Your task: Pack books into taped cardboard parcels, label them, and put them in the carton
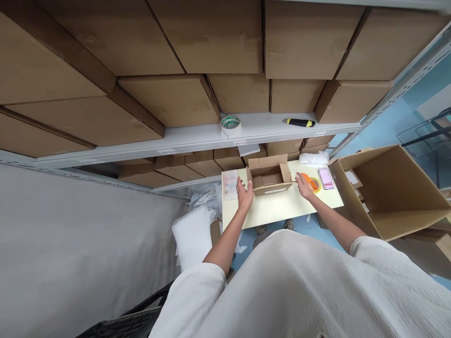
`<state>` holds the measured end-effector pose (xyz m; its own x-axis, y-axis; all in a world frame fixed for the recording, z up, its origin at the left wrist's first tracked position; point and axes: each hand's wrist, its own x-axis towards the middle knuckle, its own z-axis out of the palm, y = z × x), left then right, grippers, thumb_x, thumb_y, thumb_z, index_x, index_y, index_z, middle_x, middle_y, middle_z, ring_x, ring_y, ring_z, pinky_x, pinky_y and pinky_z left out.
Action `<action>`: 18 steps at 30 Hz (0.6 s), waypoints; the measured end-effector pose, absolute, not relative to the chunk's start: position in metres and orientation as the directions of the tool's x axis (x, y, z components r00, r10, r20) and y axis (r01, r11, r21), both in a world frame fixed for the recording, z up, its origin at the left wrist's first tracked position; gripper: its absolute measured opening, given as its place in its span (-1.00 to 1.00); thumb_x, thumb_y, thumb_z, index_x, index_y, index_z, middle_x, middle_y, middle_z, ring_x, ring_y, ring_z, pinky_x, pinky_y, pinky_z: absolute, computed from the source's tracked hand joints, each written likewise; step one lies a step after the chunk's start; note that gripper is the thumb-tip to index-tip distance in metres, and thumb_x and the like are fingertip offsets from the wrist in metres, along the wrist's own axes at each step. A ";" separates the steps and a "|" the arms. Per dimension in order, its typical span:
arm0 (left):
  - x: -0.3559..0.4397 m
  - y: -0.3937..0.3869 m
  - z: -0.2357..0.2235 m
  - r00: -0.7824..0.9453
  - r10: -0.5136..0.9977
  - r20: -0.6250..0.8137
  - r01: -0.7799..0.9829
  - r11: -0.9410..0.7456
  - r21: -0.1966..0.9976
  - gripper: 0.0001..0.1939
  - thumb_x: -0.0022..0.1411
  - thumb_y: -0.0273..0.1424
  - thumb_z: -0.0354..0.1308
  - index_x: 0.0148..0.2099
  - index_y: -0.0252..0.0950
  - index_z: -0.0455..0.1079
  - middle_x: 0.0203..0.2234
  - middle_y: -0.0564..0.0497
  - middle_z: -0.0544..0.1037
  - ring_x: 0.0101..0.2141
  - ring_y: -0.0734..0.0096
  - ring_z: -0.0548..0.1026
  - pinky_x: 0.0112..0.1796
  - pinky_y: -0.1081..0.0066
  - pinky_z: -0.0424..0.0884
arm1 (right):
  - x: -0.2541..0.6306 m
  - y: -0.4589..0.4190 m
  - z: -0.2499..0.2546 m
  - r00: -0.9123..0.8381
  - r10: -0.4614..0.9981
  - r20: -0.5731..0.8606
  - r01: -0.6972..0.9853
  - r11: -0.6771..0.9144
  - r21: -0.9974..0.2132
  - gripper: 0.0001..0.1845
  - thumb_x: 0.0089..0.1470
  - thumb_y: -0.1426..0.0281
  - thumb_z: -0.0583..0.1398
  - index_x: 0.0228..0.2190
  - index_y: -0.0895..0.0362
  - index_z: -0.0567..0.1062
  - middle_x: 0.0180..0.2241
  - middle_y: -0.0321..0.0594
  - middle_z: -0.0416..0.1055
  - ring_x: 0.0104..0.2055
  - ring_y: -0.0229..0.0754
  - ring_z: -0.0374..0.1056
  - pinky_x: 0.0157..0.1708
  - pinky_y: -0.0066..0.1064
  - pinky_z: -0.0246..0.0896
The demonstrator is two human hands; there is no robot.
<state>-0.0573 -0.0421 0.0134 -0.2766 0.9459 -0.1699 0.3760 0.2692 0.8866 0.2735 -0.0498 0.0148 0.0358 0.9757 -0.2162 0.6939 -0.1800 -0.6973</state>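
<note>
A small cardboard box (270,189) stands on the pale yellow tabletop (262,206), its flaps up and folded cardboard visible inside. At its left side is my left hand (244,193), thumb and fingers spread; whether it touches the cardboard is hard to tell. My right hand (303,186) is by the box's right front corner, fingers stretched toward the flap, and nothing shows in its grasp. Just right of those fingers lies an orange tape dispenser (308,180) with a yellow roll. Farther right is a pink printed packet (326,178), blurred out.
Shelves of cardboard boxes (225,35) rise ahead. On the shelf edge lie a white tape roll (230,124) and a yellow-black utility knife (299,122). A large open carton (405,188) flanks the table's right. White packing material (193,234) sits left; a plastic bag (313,158) lies at the back.
</note>
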 end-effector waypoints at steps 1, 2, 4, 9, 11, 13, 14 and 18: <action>-0.058 -0.039 0.020 -0.263 0.962 -0.068 0.421 0.178 0.889 -0.27 0.55 0.00 0.01 0.59 -0.18 0.02 0.41 -0.30 0.31 0.34 0.01 0.41 0.34 0.06 0.35 | 0.273 -0.045 0.021 0.070 0.983 -0.169 0.686 -0.171 -0.708 -0.20 0.48 -0.08 -0.19 0.54 0.00 0.11 0.41 0.07 0.31 0.41 0.14 0.31 0.38 0.14 0.28; -0.058 -0.034 0.029 -0.213 0.976 0.042 0.470 0.065 0.880 -0.32 0.56 -0.05 0.02 0.56 -0.19 0.08 0.40 -0.30 0.32 0.35 0.02 0.39 0.35 0.06 0.33 | 0.270 -0.039 0.027 0.092 0.989 -0.116 0.671 -0.148 -0.726 -0.22 0.48 -0.05 -0.12 0.51 0.04 0.19 0.38 0.09 0.34 0.39 0.14 0.32 0.39 0.12 0.27; -0.055 -0.023 0.046 -0.049 0.983 0.179 0.524 -0.127 0.842 -0.45 0.58 -0.15 -0.01 0.49 -0.19 0.22 0.34 -0.26 0.40 0.31 0.05 0.43 0.36 0.06 0.34 | 0.261 -0.025 0.042 0.036 0.999 0.015 0.680 -0.014 -0.733 -0.32 0.45 0.04 0.00 0.43 0.07 0.33 0.33 0.09 0.39 0.36 0.14 0.34 0.37 0.08 0.28; -0.043 0.003 0.063 0.245 0.969 0.034 0.652 -0.190 0.734 -0.54 0.47 -0.42 0.01 0.32 -0.22 0.44 0.23 -0.19 0.55 0.21 0.04 0.53 0.28 0.06 0.43 | 0.223 0.006 0.067 -0.415 0.905 0.092 0.691 0.379 -0.615 -0.46 0.37 0.43 0.02 0.24 0.08 0.57 0.22 -0.03 0.54 0.28 0.02 0.42 0.35 -0.06 0.30; -0.042 0.002 0.056 0.257 0.963 -0.084 0.743 -0.141 0.654 -0.51 0.39 -0.46 0.05 0.31 -0.25 0.47 0.25 -0.21 0.55 0.28 -0.02 0.47 0.35 0.02 0.33 | 0.209 0.012 0.072 -0.559 0.829 -0.022 0.701 0.458 -0.546 -0.44 0.31 0.51 0.05 0.20 0.08 0.61 0.23 -0.05 0.55 0.26 0.01 0.45 0.31 -0.09 0.32; -0.045 -0.004 0.045 0.251 0.951 -0.179 0.813 -0.107 0.572 -0.45 0.33 -0.44 0.11 0.34 -0.25 0.45 0.31 -0.22 0.51 0.37 -0.08 0.37 0.44 -0.06 0.18 | 0.202 0.012 0.077 -0.618 0.772 -0.149 0.738 0.503 -0.449 -0.48 0.32 0.52 0.08 0.17 0.08 0.64 0.24 -0.03 0.55 0.24 0.04 0.47 0.31 -0.07 0.27; -0.048 -0.009 0.039 0.259 0.940 -0.221 0.833 -0.102 0.543 -0.42 0.31 -0.41 0.15 0.36 -0.25 0.43 0.35 -0.23 0.47 0.42 -0.11 0.32 0.46 -0.09 0.10 | 0.201 0.011 0.080 -0.618 0.760 -0.198 0.762 0.518 -0.388 -0.53 0.35 0.49 0.09 0.16 0.10 0.64 0.23 0.00 0.55 0.24 0.06 0.47 0.33 -0.04 0.21; -0.058 -0.027 0.020 0.298 0.911 -0.284 0.867 -0.134 0.479 -0.27 0.23 -0.27 0.29 0.43 -0.24 0.37 0.54 -0.27 0.18 0.55 -0.21 0.03 0.49 -0.20 -0.08 | 0.210 0.000 0.092 -0.475 0.839 -0.267 0.879 0.468 -0.091 -0.58 0.46 0.36 0.06 0.11 0.23 0.62 0.14 0.21 0.56 0.20 0.21 0.44 0.42 0.15 -0.07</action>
<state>-0.0576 -0.0273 0.0200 0.2980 0.9115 -0.2836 0.8673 -0.1344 0.4792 0.2104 0.0000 0.0920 -0.4746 0.8386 -0.2675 0.8788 0.4683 -0.0911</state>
